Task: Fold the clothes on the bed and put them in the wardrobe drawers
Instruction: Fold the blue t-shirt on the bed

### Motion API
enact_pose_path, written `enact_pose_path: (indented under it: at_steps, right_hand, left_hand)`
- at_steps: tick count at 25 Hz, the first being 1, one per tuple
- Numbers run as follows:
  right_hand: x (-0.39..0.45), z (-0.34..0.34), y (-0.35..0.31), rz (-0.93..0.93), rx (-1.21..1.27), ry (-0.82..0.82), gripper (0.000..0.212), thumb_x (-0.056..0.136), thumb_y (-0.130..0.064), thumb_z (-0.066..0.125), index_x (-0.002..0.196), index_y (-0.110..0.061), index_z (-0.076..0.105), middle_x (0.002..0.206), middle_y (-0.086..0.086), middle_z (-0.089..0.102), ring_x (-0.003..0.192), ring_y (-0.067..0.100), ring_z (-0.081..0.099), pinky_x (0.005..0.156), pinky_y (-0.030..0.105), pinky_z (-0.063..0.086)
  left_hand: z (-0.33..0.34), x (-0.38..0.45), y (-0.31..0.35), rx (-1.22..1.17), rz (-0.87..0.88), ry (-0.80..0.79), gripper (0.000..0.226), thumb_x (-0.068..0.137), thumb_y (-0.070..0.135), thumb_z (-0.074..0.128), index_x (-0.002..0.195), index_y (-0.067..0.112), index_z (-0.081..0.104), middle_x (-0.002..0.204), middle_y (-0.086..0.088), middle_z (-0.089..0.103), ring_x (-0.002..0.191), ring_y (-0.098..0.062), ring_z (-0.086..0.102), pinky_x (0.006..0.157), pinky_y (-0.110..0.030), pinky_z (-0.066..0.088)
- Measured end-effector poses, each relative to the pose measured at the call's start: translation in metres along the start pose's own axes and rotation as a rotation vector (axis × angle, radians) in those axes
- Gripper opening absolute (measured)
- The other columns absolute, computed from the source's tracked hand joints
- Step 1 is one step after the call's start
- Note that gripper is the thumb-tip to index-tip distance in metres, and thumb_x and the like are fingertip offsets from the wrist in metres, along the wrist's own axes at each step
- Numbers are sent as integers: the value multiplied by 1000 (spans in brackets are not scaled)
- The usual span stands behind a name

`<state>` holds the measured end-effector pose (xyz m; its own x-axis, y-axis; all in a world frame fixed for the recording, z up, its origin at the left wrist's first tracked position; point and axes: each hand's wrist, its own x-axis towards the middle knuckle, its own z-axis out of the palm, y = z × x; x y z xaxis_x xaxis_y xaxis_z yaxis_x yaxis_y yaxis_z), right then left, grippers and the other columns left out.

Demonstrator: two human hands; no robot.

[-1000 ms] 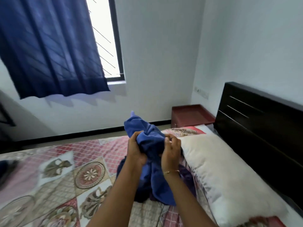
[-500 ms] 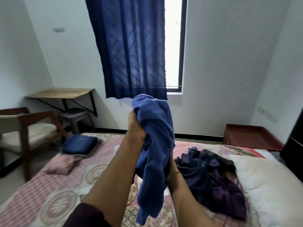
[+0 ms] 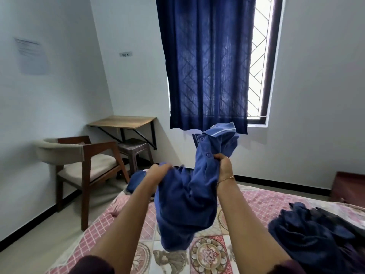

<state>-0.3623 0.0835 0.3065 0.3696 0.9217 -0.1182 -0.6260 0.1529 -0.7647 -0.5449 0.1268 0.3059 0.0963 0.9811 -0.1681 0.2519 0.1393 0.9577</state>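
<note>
I hold a blue polo shirt (image 3: 183, 198) up above the bed (image 3: 262, 200). My right hand (image 3: 224, 165) grips it near the buttoned placket below the collar. My left hand (image 3: 158, 173) holds a bunched fold of the same shirt lower down on the left. The shirt hangs crumpled between my forearms, its hem dangling over the patterned bedsheet. A dark blue and purple heap of clothes (image 3: 316, 236) lies on the bed at the right. A folded blue garment (image 3: 136, 179) lies at the far end of the bed, partly hidden behind my left hand.
A wooden armchair (image 3: 83, 165) stands by the left wall, with a small stool (image 3: 136, 149) under a wall-mounted shelf desk (image 3: 122, 121). A blue curtain (image 3: 207, 62) covers most of the window. A red bedside cabinet (image 3: 347, 186) sits at the right edge.
My view has swung further left, away from the pillow. My hands have spread apart on the shirt: the right one now holds it near the collar, the left grips a lower fold.
</note>
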Motion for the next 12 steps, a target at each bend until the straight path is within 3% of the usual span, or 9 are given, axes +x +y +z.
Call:
enact_pose_path:
  at_steps: [2, 4, 6, 8, 10, 12]
  right_hand:
    - [16, 22, 9, -5, 17, -4, 29, 90, -2, 35, 67, -4, 51, 42, 5, 58, 59, 22, 54, 62, 27, 44]
    - [18, 40, 16, 20, -35, -59, 28, 90, -4, 33, 69, -2, 52, 46, 7, 60, 66, 24, 53, 66, 29, 45]
    - [29, 45, 25, 29, -53, -96, 27, 89, -4, 33, 73, 1, 53, 51, 10, 62, 64, 26, 58, 65, 33, 48]
    - [40, 45, 30, -30, -122, -134, 15, 81, -7, 48, 77, 4, 58, 63, 15, 65, 72, 29, 67, 73, 36, 53]
    - [54, 42, 30, -37, -75, -205, 31, 59, -17, 67, 83, 3, 68, 83, 18, 67, 88, 33, 65, 90, 39, 47]
    - [63, 42, 25, -36, -29, -228, 24, 74, -20, 57, 79, -4, 74, 84, 14, 70, 81, 27, 66, 85, 35, 49]
  left_hand:
    - [4, 19, 3, -2, 7, -17, 35, 93, 28, 53, 119, 5, 54, 112, -13, 56, 98, -29, 52, 72, -29, 41]
    - [14, 26, 18, -123, 75, -95, 23, 95, 32, 49, 108, 13, 50, 98, -4, 53, 92, -22, 48, 71, -28, 40]
    - [22, 35, 26, -178, 186, -128, 17, 97, 30, 45, 98, 14, 50, 86, -6, 55, 82, -18, 52, 61, -23, 41]
    - [26, 49, 26, -206, 207, -163, 14, 98, 29, 44, 97, 18, 51, 83, 0, 57, 75, -13, 55, 55, -18, 42]
    - [28, 64, 20, -204, 126, -231, 10, 96, 31, 47, 98, 22, 52, 83, 3, 58, 74, -9, 54, 57, -21, 41]
    - [29, 86, 16, -246, 152, -222, 8, 95, 20, 50, 88, 20, 53, 79, -2, 58, 68, -11, 52, 58, -23, 40]
